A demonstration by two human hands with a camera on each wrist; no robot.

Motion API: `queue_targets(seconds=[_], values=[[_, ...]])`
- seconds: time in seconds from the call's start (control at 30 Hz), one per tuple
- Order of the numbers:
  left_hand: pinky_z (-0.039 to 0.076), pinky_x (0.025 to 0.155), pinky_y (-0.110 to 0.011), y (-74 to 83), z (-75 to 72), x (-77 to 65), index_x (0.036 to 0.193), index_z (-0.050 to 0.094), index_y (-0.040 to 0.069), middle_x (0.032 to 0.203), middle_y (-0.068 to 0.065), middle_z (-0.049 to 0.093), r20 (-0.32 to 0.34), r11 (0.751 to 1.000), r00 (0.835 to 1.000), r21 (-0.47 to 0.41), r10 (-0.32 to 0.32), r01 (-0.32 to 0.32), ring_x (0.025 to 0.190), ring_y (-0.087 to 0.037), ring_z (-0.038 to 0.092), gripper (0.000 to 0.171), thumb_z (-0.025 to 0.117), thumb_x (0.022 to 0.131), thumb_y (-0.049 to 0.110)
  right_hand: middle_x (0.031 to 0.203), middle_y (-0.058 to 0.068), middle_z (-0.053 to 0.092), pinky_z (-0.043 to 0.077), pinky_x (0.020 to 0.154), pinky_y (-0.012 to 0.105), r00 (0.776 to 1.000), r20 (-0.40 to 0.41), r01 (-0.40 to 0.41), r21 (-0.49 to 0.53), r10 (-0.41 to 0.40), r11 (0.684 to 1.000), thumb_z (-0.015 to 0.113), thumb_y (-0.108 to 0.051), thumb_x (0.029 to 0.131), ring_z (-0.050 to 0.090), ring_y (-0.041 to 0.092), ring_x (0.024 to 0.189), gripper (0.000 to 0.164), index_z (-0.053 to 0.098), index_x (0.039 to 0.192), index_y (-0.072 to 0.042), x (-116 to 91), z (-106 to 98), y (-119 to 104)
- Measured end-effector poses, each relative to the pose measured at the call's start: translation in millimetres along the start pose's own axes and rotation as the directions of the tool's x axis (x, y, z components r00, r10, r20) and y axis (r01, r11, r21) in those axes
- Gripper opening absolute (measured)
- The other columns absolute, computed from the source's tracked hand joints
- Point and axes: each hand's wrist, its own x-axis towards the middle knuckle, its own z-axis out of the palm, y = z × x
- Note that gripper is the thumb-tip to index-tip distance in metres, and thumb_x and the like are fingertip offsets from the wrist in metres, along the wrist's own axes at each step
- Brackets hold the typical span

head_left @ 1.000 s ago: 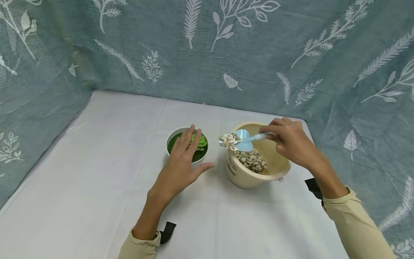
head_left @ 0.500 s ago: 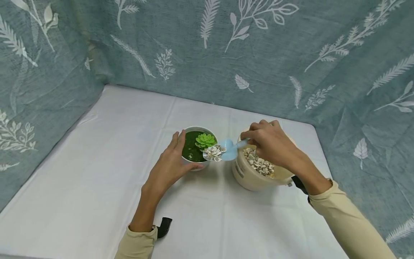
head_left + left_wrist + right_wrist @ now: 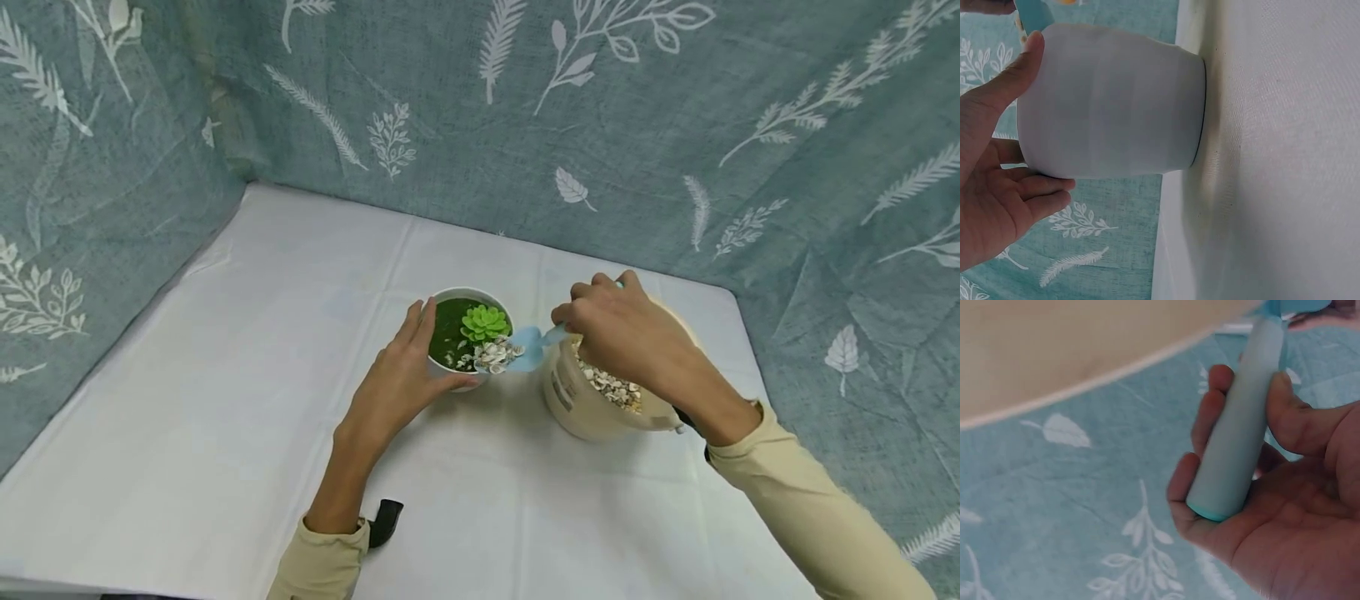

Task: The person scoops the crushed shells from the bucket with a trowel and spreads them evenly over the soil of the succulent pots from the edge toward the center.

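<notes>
A white plant pot point(image 3: 1110, 106) stands on the white cloth, with a bright green succulent point(image 3: 484, 322) on its dark green top. My left hand point(image 3: 397, 375) holds the pot at the rim, thumb on the near side and fingers around the left side. My right hand point(image 3: 626, 329) grips a small light blue trowel point(image 3: 529, 348); the right wrist view shows fingers curled round its pale handle point(image 3: 1235, 425). The trowel's tip reaches over the pot's right rim, carrying pale shell-like chips point(image 3: 497, 355). Several chips lie on the green surface beside the plant.
A cream bucket point(image 3: 592, 414) partly filled with similar chips point(image 3: 615, 388) stands right of the pot, under my right forearm and hand. Patterned green fabric point(image 3: 450, 150) hangs behind the white-covered table point(image 3: 225, 433).
My right hand has carried the loaded trowel left from over the bucket to the pot, and chips have dropped in. My left hand has moved from above the pot to its rim.
</notes>
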Motion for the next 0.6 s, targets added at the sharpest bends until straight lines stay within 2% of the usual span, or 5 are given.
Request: queue_targets(seconds=[0.23,0.43,0.6], values=[[0.045,0.088,-0.047,0.4,-1.7,-0.5,0.147,-0.002,0.027,0.153,-0.006,0.008,-0.005,1.000,1.000,-0.012,-0.005,0.005,0.111,-0.038,0.052,0.112,0.064,0.066,0.068,0.087,-0.001,0.064,0.028,0.064,0.037,1.000,0.023,0.016,-0.048,-0.015,0.999,0.060,0.003,0.076,0.049,0.020,0.073,0.033,0.073,0.091,-0.023,9,-16,-11],[0.046,0.087,-0.047,-0.4,-1.9,-1.3,0.148,-0.001,0.025,0.153,-0.007,0.009,-0.009,1.000,1.000,-0.004,0.015,-0.015,0.107,-0.038,0.055,0.112,0.056,0.065,0.075,0.073,-0.001,0.056,0.026,0.063,0.038,0.997,0.082,-0.009,-0.085,0.016,0.996,0.064,0.000,0.074,0.043,0.020,0.066,0.023,0.070,0.078,-0.022,12,-31,-14],[0.046,0.086,-0.046,-2.2,-0.6,-0.3,0.148,0.000,0.023,0.153,-0.009,0.011,-0.021,1.000,0.999,0.004,0.024,-0.024,0.104,-0.038,0.056,0.113,0.061,0.066,0.070,0.064,-0.001,0.047,0.023,0.062,0.037,0.996,0.086,-0.020,-0.122,0.030,0.992,0.066,-0.001,0.072,0.040,0.021,0.063,0.022,0.063,0.067,-0.022,10,-38,-15]])
